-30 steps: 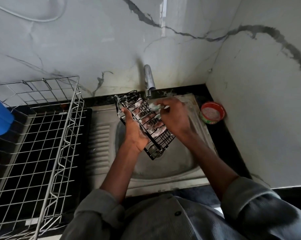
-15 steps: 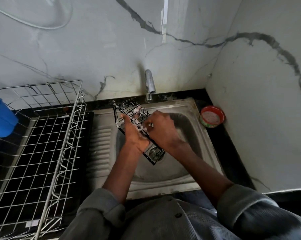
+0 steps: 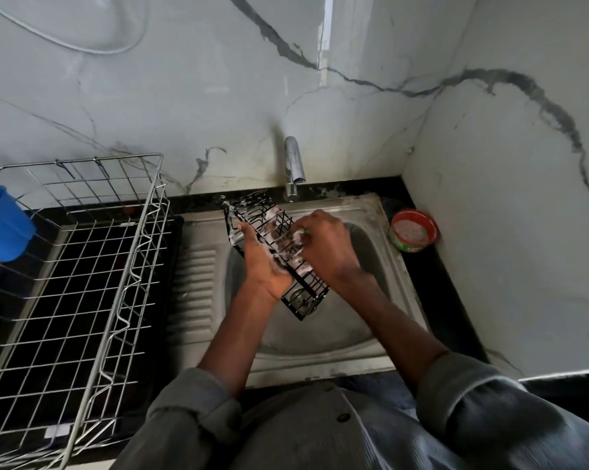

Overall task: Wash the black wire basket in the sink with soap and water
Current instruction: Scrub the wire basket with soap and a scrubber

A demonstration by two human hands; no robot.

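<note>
The long, narrow black wire basket (image 3: 279, 256) is held tilted over the bowl of the stainless steel sink (image 3: 320, 337), its far end up near the chrome tap (image 3: 294, 167) and its near end dipping toward the drain, so, I'd judge, suds and water fall into the bowl rather than onto the counter. The left hand (image 3: 264, 266) grips it from the left side, thumb curled over the top wires and foam on the knuckles, steadying it as a brace. The right hand (image 3: 323, 245) presses against the opposite side with fingers bunched around something pale and sudsy; whether that is a scrubber or only lather I cannot tell, but the fingers are closed, not spread. A small round red-and-green soap tub (image 3: 413, 232) sits on the black counter just right of the sink, within easy reach for reloading. The large silver wire dish rack (image 3: 82, 266) stands left of the draining board, with a blue plastic cup (image 3: 4, 228) at its far left edge, probably where the basket goes to dry. There is printing on the tub's rim, too small to read.
</note>
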